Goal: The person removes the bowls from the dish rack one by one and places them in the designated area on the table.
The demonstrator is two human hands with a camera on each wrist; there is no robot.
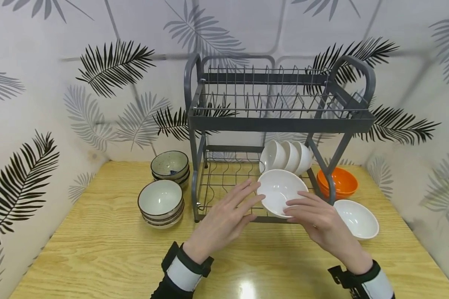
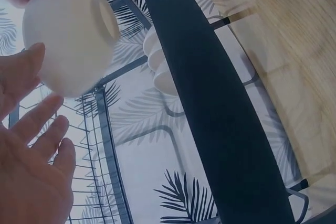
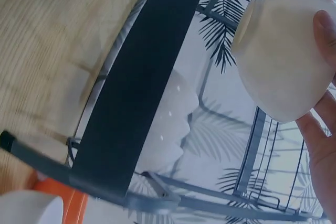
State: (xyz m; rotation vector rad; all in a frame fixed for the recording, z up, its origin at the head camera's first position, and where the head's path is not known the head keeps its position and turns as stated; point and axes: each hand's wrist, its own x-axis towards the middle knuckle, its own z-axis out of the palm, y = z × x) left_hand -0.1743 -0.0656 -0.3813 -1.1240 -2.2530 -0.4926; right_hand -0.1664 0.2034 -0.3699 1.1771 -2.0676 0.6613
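A white bowl [image 1: 278, 192] is held in front of the rack's lower tier, its inside facing the head camera. My right hand [image 1: 316, 218] grips its right side, and in the right wrist view the thumb [image 3: 325, 30] lies against the outer wall. On the bowl's left is my left hand [image 1: 226, 214], fingers extended and spread. The left wrist view shows the left thumb [image 2: 31, 59] at the bowl's wall and a fingertip close to its base. Several white bowls [image 1: 292, 158] stand on edge in the lower tier behind.
A dark grey two-tier dish rack [image 1: 280, 123] stands against the patterned wall. Left of it are a stack of speckled bowls [image 1: 168, 164] and a stack of pale dark-rimmed bowls [image 1: 161, 199]. Orange bowls [image 1: 340, 182] and another white bowl [image 1: 359, 220] sit at its right.
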